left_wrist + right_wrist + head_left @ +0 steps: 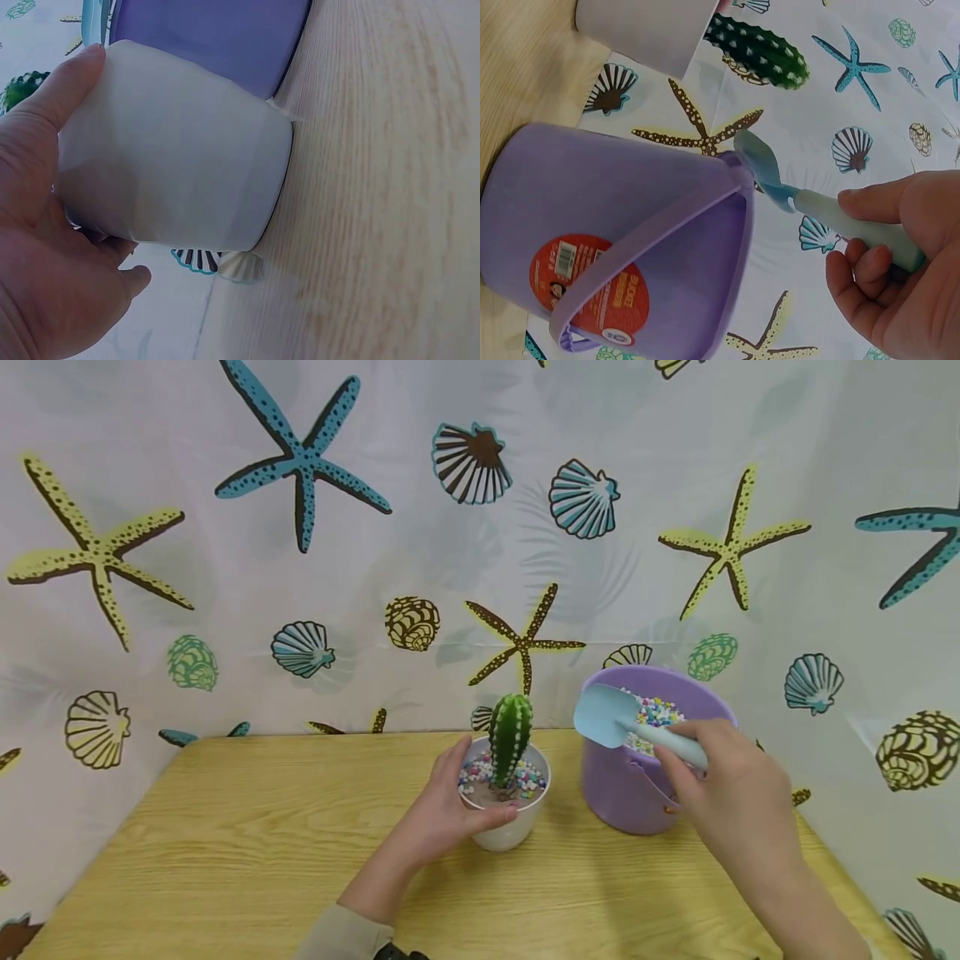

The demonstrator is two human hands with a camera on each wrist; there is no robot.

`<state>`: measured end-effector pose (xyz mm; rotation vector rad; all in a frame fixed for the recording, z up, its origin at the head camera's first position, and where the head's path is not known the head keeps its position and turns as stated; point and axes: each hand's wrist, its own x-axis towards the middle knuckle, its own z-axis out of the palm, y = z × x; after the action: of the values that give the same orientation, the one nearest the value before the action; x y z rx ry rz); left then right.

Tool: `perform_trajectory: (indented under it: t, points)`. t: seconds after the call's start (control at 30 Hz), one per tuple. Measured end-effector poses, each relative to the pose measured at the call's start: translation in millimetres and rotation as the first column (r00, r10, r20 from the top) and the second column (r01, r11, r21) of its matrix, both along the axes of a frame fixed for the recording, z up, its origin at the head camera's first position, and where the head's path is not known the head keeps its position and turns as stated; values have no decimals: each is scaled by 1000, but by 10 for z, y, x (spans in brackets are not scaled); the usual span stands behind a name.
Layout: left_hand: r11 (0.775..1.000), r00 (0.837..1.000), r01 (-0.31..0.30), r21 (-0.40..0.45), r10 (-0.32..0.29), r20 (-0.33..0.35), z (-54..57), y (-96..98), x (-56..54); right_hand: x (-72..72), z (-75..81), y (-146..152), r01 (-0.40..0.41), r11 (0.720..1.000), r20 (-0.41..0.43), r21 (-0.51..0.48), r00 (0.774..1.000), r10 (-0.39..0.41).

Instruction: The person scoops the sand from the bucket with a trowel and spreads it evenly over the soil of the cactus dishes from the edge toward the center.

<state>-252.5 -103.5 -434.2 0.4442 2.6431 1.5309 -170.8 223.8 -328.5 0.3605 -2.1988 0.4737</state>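
My left hand (pixel 448 806) grips the rim of a white plant pot (pixel 504 837), thumb on the near side and fingers along the left. In the pot stands a green cactus (pixel 511 739) with colourful pellets (pixel 530 779) around part of its base; a patch of brownish surface shows in front. My right hand (pixel 742 785) holds a light blue toy shovel (pixel 606 714) by its handle. The shovel's scoop is over the left rim of a purple bucket (pixel 626 797), which contains more multicoloured pellets (pixel 657 713). Whether the scoop carries any pellets, I cannot tell.
Both containers stand near the back of a wooden table (pixel 247 835). Behind it hangs a white curtain (pixel 420 543) printed with starfish and shells. The bucket's purple handle (pixel 630 251) hangs down its side, across a red label (pixel 622 304).
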Motion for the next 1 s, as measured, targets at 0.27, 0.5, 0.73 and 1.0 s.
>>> perform_trajectory:
  t: [0.27, 0.5, 0.73, 1.0]
  points:
    - [1000, 1000, -3, 8, 3, -1, -9, 1, -14, 12, 170, 189, 71, 990, 279, -123, 960, -35]
    - [1000, 1000, -2, -1, 2, -4, -1, 5, -9, -40, 255, 399, 114, 982, 426, -148, 904, -41]
    - [1000, 1000, -10, -6, 10, -11, -1, 21, -4, -96, 275, 600, 138, 981, 491, -136, 869, -55]
    - [1000, 1000, -8, -7, 8, -9, 4, 17, -3, -135, 253, 778, 155, 977, 578, -149, 815, -41]
